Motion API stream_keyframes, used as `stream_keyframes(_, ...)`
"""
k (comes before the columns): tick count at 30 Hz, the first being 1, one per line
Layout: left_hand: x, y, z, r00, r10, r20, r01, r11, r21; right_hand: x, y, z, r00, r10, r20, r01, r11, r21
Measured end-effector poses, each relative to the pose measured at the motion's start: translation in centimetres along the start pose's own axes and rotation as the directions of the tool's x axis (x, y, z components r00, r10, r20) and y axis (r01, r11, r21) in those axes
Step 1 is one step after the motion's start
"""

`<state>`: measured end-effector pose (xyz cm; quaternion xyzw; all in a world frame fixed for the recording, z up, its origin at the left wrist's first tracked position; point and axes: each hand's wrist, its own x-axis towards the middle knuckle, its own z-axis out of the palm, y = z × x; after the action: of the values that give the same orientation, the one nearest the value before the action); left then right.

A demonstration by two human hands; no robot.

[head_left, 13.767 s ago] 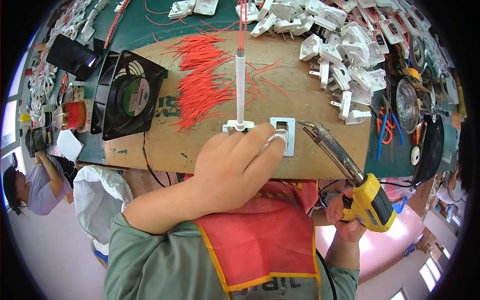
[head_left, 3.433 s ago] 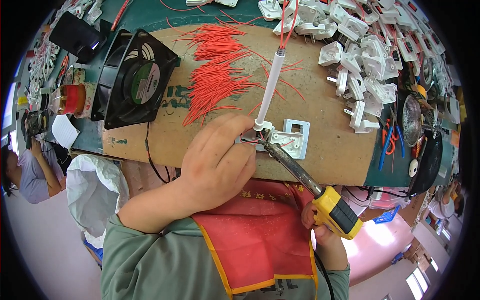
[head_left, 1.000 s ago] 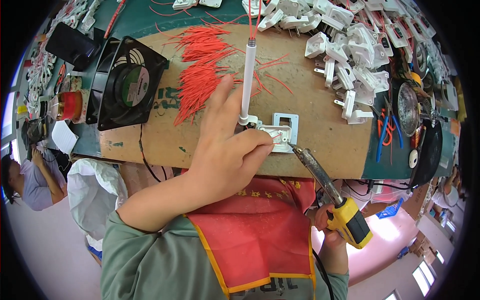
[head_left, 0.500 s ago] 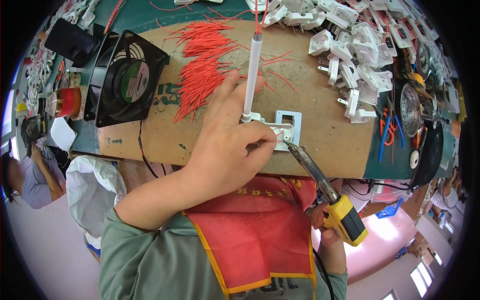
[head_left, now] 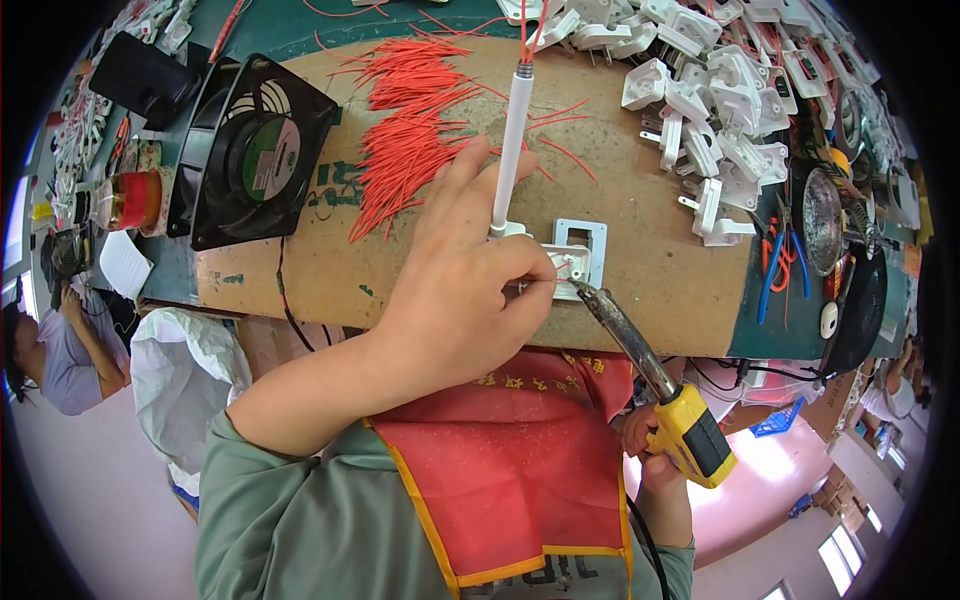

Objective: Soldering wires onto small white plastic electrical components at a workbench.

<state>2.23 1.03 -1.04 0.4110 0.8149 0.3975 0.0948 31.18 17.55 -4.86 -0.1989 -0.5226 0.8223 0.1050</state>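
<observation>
Near the front edge of the brown board (head_left: pixel 670 310), an open white housing (head_left: pixel 575 262) lies across the lower part of a pale frame (head_left: pixel 599 255). A white tube (head_left: pixel 514 150) rises from the housing's left end, leaning slightly right, with red leads (head_left: pixel 535 30) emerging from its top.

Left hand (head_left: pixel 455 270): thumb and forefinger drawn together at the left part of the housing, remaining fingers extended upward beside and behind the tube. A short red wire (head_left: pixel 564 280) shows just past the fingertips; whether it is gripped cannot be told.

Right hand (head_left: pixel 650 442): closed around the yellow handle of the soldering iron (head_left: pixel 693 438). The iron slants up and leftward, its tip at the housing's lower right; contact cannot be confirmed.

Beyond the left hand, a pile of cut wires (head_left: pixel 410 130) lies on the board. To its left stands a black fan (head_left: pixel 255 150). At upper right is a heap of white plugs (head_left: pixel 720 120); below it, blue-handled pliers (head_left: pixel 785 255) lie beside a round metal dish (head_left: pixel 822 215). A red apron (head_left: pixel 520 440) covers the person's front.
</observation>
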Motion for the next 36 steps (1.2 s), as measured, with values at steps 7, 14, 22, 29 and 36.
stream_keyframes(7,0.0,0.0,0.1,1.000,0.002,-0.009,-0.002,1.000,-0.018,0.2,0.0,-0.2,0.999,0.016,0.028,-0.015,1.000,-0.003)
stream_keyframes(14,0.0,-0.2,0.2,1.000,0.008,-0.013,-0.008,0.999,-0.035,0.0,-0.2,0.4,1.000,-0.002,0.005,0.002,1.000,0.024)
stream_keyframes(22,0.0,-0.2,0.2,1.000,-0.002,-0.010,0.001,0.999,-0.034,0.6,-0.6,0.7,0.997,0.049,0.056,-0.042,0.992,-0.120)
stream_keyframes(29,0.1,-0.3,0.2,0.999,0.024,-0.029,-0.025,0.999,-0.031,0.7,-0.7,1.0,0.997,0.034,0.073,-0.025,0.992,-0.127)
stream_keyframes(36,0.0,-0.3,0.2,1.000,0.015,-0.014,-0.015,0.999,-0.037,0.7,-1.1,1.4,0.997,0.076,0.022,-0.072,0.987,-0.142)
